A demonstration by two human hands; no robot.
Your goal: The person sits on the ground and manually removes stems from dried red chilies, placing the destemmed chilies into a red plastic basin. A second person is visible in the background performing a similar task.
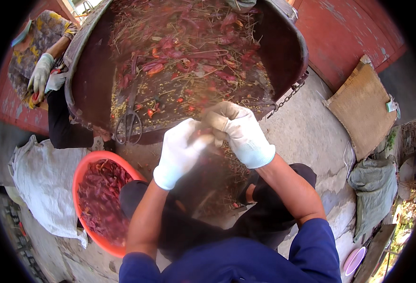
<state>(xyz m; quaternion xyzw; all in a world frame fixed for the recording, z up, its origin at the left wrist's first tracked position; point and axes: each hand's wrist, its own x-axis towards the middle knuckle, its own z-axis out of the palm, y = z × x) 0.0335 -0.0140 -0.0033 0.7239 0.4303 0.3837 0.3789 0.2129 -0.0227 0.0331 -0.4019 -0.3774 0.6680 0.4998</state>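
"Two white-gloved hands meet at the centre of the head view, over the near edge of the cart (283, 52). How do the fingers stand?"

"On the left hand (177, 151) they bend inward, the thumb pointing across to the other hand. The right hand (245, 137) has its fingers curled down, their tips against or just beside the left ones. Whether either is fully closed, I can't tell."

"Anything between them?"

"A small reddish patch shows at the left fingertips, blurred. It could be a piece of chilli, but I can't say which hand grips it, if either does."

"And the other chillies?"

"Dried red chillies (156, 68) lie beyond the fingertips in the cart, mixed with stalks, with pale seeds scattered nearer. More dark red ones (101, 198) fill the orange-red basin (99, 240), left of the left forearm. Scissors (130, 123) rest at the cart's near edge, left of both hands."

"What's hard to make out?"

"The right fingertips are partly hidden behind its own knuckles, and the ground below the hands is smeared. The cart's far end is cut off at the top."
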